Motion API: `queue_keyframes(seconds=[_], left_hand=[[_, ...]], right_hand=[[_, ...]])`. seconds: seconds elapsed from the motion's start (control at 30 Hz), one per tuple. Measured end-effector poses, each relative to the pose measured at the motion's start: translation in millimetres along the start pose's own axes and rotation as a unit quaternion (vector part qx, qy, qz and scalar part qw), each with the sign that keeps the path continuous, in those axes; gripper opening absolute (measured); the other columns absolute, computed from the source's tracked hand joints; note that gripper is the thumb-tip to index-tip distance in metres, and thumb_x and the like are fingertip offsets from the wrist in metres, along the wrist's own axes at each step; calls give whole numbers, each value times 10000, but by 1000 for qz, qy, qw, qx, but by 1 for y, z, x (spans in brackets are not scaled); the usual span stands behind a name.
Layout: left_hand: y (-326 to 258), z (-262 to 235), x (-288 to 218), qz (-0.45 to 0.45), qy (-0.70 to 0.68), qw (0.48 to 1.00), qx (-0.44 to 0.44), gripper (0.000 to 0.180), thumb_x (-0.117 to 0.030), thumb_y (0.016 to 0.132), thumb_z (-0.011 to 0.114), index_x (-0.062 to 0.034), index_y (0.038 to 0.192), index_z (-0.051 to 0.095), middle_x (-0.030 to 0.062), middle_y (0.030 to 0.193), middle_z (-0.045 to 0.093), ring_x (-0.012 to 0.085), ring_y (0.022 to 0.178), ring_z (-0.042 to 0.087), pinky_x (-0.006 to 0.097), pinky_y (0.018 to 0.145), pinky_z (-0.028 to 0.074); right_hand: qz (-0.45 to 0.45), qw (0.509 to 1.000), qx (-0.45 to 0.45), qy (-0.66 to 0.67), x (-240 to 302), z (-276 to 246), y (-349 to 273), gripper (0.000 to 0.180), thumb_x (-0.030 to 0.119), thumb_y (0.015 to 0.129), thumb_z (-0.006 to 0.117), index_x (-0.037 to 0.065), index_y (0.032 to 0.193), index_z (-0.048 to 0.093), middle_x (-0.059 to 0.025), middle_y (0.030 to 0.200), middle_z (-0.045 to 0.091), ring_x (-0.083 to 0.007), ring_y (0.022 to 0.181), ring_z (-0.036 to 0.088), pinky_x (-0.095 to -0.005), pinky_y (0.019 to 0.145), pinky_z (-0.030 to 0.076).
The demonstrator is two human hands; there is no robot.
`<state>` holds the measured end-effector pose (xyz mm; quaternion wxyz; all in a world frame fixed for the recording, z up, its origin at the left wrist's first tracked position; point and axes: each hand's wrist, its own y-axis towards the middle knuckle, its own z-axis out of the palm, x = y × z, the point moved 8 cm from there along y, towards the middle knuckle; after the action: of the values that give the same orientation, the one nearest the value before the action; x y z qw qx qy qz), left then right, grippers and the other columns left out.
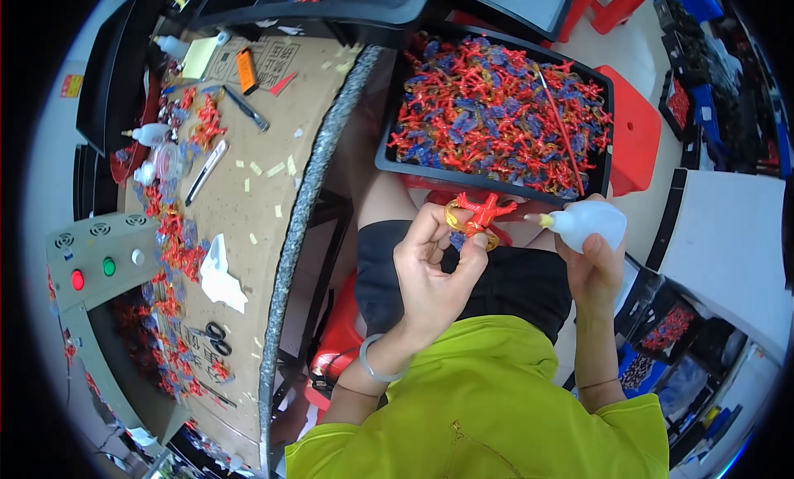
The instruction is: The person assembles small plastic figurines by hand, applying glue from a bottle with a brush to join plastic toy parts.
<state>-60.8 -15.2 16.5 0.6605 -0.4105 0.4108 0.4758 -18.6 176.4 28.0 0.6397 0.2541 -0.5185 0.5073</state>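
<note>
Between the thumb and fingers of my left hand (438,268) is a small red plastic figurine (486,212) with yellow and blue parts. My right hand (597,268) is wrapped round a white squeeze bottle (589,224). The bottle lies tilted on its side, its narrow yellowish tip pointing left at the figurine, a small gap apart. Both hands are above my lap. Just beyond them stands a black tray (496,184) heaped with many red, blue and yellow figurines of like look, a thin red stick (561,132) lying across the heap.
On the left, a cardboard-covered workbench (265,198) bears scissors (217,337), a utility knife (207,171), a white tissue (222,276), another squeeze bottle (150,134) and rows of figurines. A grey machine (103,260) with buttons stands over it. Red stools (633,136) stand beyond the tray.
</note>
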Motion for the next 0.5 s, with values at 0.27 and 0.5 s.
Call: queue_keyframes(seconds=[0.27,0.5], left_hand=[[0,12,-4,53,84,995,-8,202,81,776,643,57,961,565,62,875,633,59,812,560,195,764,441],[-3,6,-3,54,85,995,-22,200,82,774,644,54,956,566,57,873,632,58,810,560,194,765,440]], right_hand=[[-73,993,-3,-95,18,-11,-12,374,139,681,761,-56,963,614,-152,937,676,-165,828,651,-265,743,506],[-118,981,43,-149,26,1,-15,344,32,690,755,-58,992,617,-134,919,679,-153,844,649,-270,758,510]])
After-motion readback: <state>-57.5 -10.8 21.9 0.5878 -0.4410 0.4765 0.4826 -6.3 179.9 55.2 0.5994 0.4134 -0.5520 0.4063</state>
